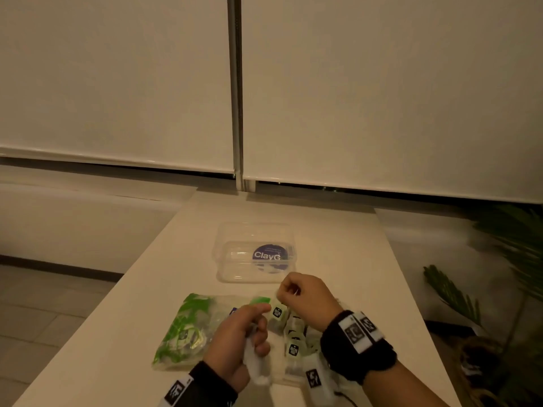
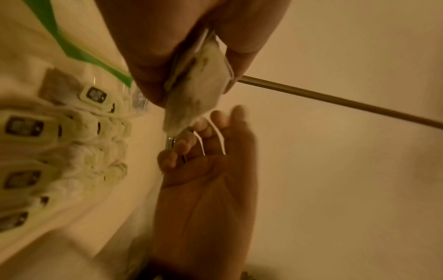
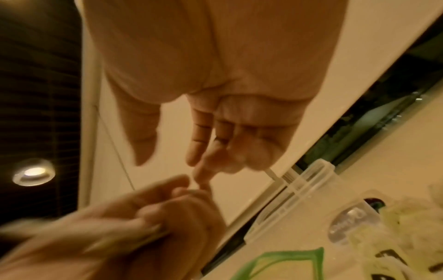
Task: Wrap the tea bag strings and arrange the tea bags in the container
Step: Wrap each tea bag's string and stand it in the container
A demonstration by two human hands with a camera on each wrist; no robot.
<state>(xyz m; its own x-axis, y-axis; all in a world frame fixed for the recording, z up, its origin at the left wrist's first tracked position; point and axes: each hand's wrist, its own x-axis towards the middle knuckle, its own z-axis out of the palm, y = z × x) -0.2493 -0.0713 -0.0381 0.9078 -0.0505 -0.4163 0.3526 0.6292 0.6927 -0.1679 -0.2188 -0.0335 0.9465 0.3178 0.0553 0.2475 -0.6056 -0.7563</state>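
On the worktop [image 1: 338, 230] are seen a clear container [image 1: 255, 254], a green packet [image 1: 188, 327] and loose tea bags [image 1: 293, 345], above which one tea bag [image 2: 199, 89] is grasped in the left grip [image 1: 238, 345] and its string [image 2: 200, 141] pinched in the right grip [image 1: 308, 298].

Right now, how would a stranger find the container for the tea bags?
On the white table, look past both hands toward the blinds. The container is clear plastic with a round dark ClayG sticker, unlike the green-printed bag lying nearer.
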